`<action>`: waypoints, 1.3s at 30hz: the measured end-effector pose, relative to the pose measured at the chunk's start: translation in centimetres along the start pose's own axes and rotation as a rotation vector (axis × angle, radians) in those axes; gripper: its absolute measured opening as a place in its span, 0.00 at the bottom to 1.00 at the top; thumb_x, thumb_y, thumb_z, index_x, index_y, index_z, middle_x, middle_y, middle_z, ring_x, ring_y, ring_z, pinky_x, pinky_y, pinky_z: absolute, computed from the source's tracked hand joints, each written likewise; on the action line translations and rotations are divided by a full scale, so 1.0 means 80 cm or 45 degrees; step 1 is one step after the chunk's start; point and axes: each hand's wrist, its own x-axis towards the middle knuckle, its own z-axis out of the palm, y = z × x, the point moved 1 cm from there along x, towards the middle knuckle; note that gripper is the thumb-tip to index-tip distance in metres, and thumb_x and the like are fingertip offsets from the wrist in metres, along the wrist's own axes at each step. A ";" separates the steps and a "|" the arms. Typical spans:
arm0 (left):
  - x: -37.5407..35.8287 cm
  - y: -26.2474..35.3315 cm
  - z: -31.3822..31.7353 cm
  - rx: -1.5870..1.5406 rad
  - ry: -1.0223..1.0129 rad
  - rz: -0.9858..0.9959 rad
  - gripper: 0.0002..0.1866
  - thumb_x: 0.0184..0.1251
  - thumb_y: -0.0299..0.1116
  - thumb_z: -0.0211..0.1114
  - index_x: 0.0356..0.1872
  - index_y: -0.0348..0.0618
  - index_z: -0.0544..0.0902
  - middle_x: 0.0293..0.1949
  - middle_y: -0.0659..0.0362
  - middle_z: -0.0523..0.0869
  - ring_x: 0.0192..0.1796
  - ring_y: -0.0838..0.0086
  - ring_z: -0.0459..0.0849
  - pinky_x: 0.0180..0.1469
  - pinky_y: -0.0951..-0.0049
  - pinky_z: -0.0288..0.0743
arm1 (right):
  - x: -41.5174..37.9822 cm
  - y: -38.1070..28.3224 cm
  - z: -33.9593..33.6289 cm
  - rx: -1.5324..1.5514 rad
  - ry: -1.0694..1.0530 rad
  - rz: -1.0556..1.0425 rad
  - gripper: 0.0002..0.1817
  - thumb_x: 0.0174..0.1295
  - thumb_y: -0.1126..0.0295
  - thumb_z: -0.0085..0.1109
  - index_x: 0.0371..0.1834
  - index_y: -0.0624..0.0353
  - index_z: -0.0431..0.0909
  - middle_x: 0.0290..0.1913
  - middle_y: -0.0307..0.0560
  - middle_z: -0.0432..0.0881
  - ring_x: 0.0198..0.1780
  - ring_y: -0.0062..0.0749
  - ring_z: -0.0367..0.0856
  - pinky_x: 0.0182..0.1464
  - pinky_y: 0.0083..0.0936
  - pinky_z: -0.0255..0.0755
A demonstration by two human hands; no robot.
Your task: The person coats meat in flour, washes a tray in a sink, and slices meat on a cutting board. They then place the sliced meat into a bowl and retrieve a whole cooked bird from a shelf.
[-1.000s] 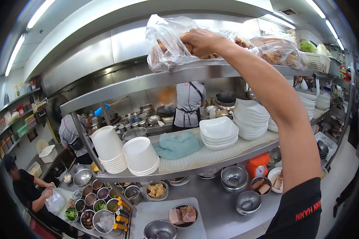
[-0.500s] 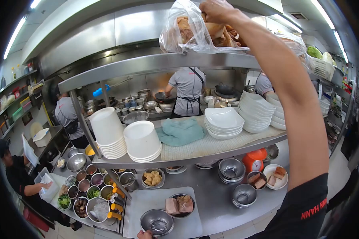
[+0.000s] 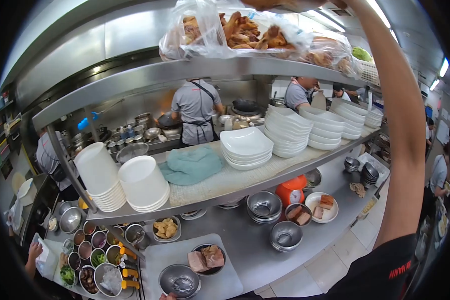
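At the lower edge, my left hand point(image 3: 168, 296) pinches the rim of a metal bowl point(image 3: 180, 281) on the white cutting board point(image 3: 230, 272). Beside it, two chunks of cooked meat point(image 3: 206, 258) lie in another bowl. My right arm reaches high over the top shelf point(image 3: 150, 71). Cut off by the upper edge, my right hand point(image 3: 312, 5) holds a browned piece of meat point(image 3: 264, 4); its fingers are barely visible. Below it, browned meat pieces point(image 3: 242, 31) lie on the shelf in clear plastic point(image 3: 189, 37).
White tubs point(image 3: 144, 182), a teal cloth point(image 3: 191, 165) and stacked white bowls point(image 3: 246, 145) stand on the middle shelf. Below are an orange scale point(image 3: 291, 190), metal bowls point(image 3: 286, 235) and ingredient containers point(image 3: 110, 277). A co-worker point(image 3: 196, 107) stands at the stoves.
My right hand has risen away from the plastic bag and moved right, with a piece of meat. The view has turned right. My left hand remains at the metal bowl.
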 end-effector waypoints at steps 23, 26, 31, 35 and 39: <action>-0.113 0.098 0.131 0.254 -1.138 -0.209 0.10 0.46 0.18 0.52 0.31 0.30 0.78 0.18 0.56 0.79 0.14 0.74 0.76 0.13 0.76 0.70 | -0.685 -0.040 -0.003 1.407 0.138 1.678 0.24 0.62 0.53 0.54 0.55 0.56 0.67 0.43 0.46 0.77 0.42 0.35 0.79 0.38 0.27 0.77; -0.087 0.111 0.113 0.037 -1.000 -0.144 0.10 0.44 0.17 0.53 0.30 0.30 0.78 0.19 0.55 0.79 0.13 0.72 0.76 0.12 0.74 0.70 | -0.749 -0.087 0.021 1.825 -0.269 1.659 0.23 0.61 0.60 0.57 0.50 0.68 0.67 0.39 0.47 0.76 0.37 0.28 0.78 0.36 0.21 0.75; -0.057 0.145 0.067 0.038 -0.862 -0.075 0.12 0.43 0.18 0.52 0.32 0.31 0.78 0.22 0.55 0.79 0.13 0.71 0.75 0.11 0.73 0.71 | -0.872 -0.166 0.074 1.446 -0.505 2.338 0.18 0.59 0.67 0.60 0.50 0.65 0.77 0.40 0.45 0.82 0.37 0.23 0.80 0.38 0.20 0.75; -0.054 0.147 0.042 -0.102 -0.700 0.001 0.11 0.43 0.17 0.52 0.31 0.31 0.76 0.22 0.55 0.79 0.12 0.70 0.75 0.09 0.70 0.72 | -0.948 -0.202 0.134 1.304 -0.720 2.412 0.18 0.58 0.70 0.57 0.51 0.66 0.76 0.40 0.47 0.82 0.37 0.25 0.80 0.39 0.20 0.74; -0.066 0.142 0.017 -0.113 -0.638 -0.072 0.10 0.44 0.17 0.51 0.31 0.32 0.76 0.22 0.55 0.79 0.13 0.70 0.76 0.10 0.70 0.73 | -0.967 -0.213 0.146 1.116 -1.080 2.506 0.19 0.57 0.70 0.56 0.50 0.67 0.77 0.40 0.47 0.83 0.38 0.27 0.80 0.40 0.21 0.73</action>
